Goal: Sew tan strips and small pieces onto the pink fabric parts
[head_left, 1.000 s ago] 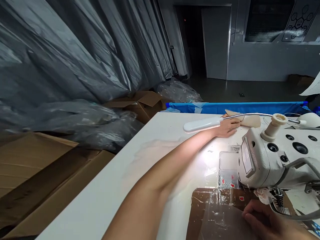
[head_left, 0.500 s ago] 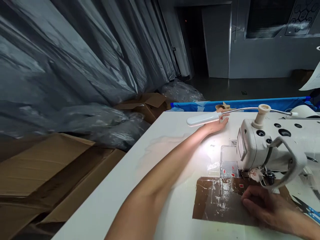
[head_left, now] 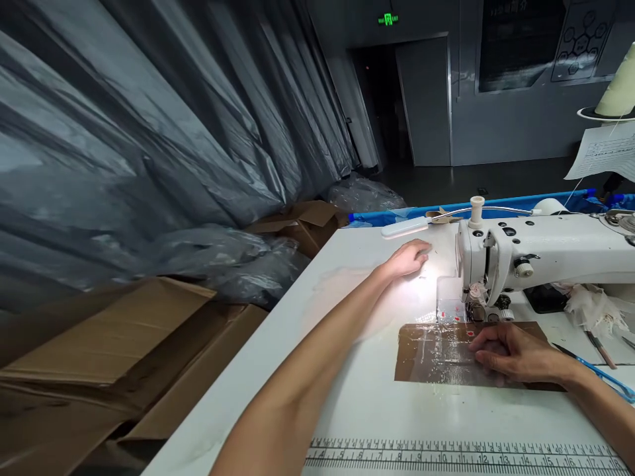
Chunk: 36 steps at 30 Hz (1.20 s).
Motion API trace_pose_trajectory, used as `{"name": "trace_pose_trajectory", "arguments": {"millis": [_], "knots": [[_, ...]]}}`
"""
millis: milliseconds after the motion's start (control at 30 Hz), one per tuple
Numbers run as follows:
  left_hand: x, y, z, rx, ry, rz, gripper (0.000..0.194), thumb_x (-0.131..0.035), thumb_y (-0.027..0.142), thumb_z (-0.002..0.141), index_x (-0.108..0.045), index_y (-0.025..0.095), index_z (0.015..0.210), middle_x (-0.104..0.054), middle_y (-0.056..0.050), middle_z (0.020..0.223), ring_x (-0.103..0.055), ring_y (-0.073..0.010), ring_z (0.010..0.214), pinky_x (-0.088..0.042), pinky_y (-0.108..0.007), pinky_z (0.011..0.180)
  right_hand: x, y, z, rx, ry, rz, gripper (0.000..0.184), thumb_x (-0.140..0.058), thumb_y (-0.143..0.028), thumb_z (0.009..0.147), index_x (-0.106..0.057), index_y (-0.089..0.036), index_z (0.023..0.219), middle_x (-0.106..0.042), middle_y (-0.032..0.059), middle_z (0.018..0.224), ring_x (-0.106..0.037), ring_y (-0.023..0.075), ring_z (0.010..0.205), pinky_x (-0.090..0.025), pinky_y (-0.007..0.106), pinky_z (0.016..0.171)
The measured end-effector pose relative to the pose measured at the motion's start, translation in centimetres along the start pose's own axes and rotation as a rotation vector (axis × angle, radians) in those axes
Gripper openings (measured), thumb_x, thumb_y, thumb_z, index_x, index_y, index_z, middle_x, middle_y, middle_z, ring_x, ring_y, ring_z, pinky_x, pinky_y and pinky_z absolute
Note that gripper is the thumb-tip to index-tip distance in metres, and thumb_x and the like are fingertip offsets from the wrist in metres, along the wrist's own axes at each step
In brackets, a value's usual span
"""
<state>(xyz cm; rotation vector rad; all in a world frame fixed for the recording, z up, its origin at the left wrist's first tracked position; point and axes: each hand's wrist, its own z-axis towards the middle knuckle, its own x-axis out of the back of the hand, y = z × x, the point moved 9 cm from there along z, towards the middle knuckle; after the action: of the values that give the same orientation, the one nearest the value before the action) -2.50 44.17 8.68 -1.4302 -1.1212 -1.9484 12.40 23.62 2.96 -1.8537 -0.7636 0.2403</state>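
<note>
My left hand (head_left: 409, 258) rests on the white tabletop under the small lamp, its fingers reaching right, loosely stretched with nothing visible in them. Beside the sewing machine's needle area, my right hand (head_left: 516, 354) lies over a brown sheet (head_left: 407, 357) partly covered with clear, shiny tape. Its thumb and forefinger come together at a thin, sheer grey fabric piece (head_left: 454, 357) on that sheet. The fingertips' exact hold is partly hidden. The white sewing machine (head_left: 565, 248) stands just behind the sheet, with small red marks (head_left: 457, 318) near its needle plate.
A white lamp (head_left: 407, 227) on a bendable neck hangs above the table. Blue-handled scissors (head_left: 602, 375) lie at the right, near whitish fabric scraps (head_left: 595, 307). A printed ruler strip (head_left: 446, 455) runs along the front edge. Cardboard boxes (head_left: 119, 330) stand left of the table.
My left hand has come back from beyond the lamp to the tabletop below it. My right hand stays at the brown sheet. The view has shifted, showing the ruler and more of the machine.
</note>
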Motion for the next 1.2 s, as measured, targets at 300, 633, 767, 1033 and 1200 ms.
{"name": "trace_pose_trajectory", "arguments": {"millis": [300, 633, 767, 1033, 1200], "knots": [[0.7, -0.2, -2.0, 0.155, 0.115, -0.072, 0.019, -0.051, 0.024, 0.082, -0.068, 0.015, 0.082, -0.07, -0.009, 0.086, -0.065, -0.022, 0.08, -0.051, -0.031, 0.076, 0.1, -0.4, -0.1, 0.069, 0.024, -0.004, 0.04, -0.065, -0.057, 0.081, -0.06, -0.018, 0.089, -0.059, -0.0029, 0.064, -0.056, 0.0091, 0.05, -0.041, 0.02, 0.046], [4.0, 4.9, -7.4, -0.012, 0.152, -0.144, 0.019, -0.052, 0.027, 0.087, -0.066, 0.018, 0.096, -0.07, -0.009, 0.102, -0.065, -0.0216, 0.093, -0.05, -0.032, 0.081, 0.8, -0.7, -0.2, 0.11, 0.072, -0.009, 0.052, -0.042, -0.065, 0.092, -0.061, -0.017, 0.093, -0.069, 0.0035, 0.072, -0.063, 0.0129, 0.053, -0.048, 0.024, 0.048], [1.8, 9.2, -11.7, -0.189, 0.068, -0.227, 0.023, -0.049, 0.031, 0.091, -0.067, 0.021, 0.101, -0.071, -0.007, 0.101, -0.066, -0.0218, 0.091, -0.05, -0.035, 0.082, 1.1, -0.8, -0.1, 0.09, 0.083, 0.029, 0.052, -0.043, -0.065, 0.092, -0.063, -0.017, 0.086, -0.07, 0.0042, 0.07, -0.062, 0.0122, 0.05, -0.048, 0.023, 0.045], [-3.6, 13.5, -14.1, -0.241, -0.008, -0.465, 0.041, -0.067, 0.033, 0.082, -0.064, 0.027, 0.122, -0.07, -0.009, 0.116, -0.061, -0.0287, 0.109, -0.043, -0.047, 0.099, 0.6, -1.0, -0.5, 0.078, 0.036, 0.137, 0.034, -0.076, -0.045, 0.073, -0.061, -0.019, 0.089, -0.066, -0.0013, 0.072, -0.06, 0.0099, 0.056, -0.045, 0.019, 0.046], [-3.4, 11.0, -14.3, -0.032, 0.05, -0.554, 0.018, -0.058, 0.034, 0.086, -0.071, 0.024, 0.095, -0.073, -0.004, 0.085, -0.065, -0.021, 0.079, -0.051, -0.037, 0.08, 2.6, -0.5, -0.4, 0.087, 0.185, 0.138, 0.038, -0.075, -0.052, 0.074, -0.062, -0.018, 0.084, -0.065, -0.0015, 0.071, -0.058, 0.0092, 0.054, -0.044, 0.02, 0.047]]}}
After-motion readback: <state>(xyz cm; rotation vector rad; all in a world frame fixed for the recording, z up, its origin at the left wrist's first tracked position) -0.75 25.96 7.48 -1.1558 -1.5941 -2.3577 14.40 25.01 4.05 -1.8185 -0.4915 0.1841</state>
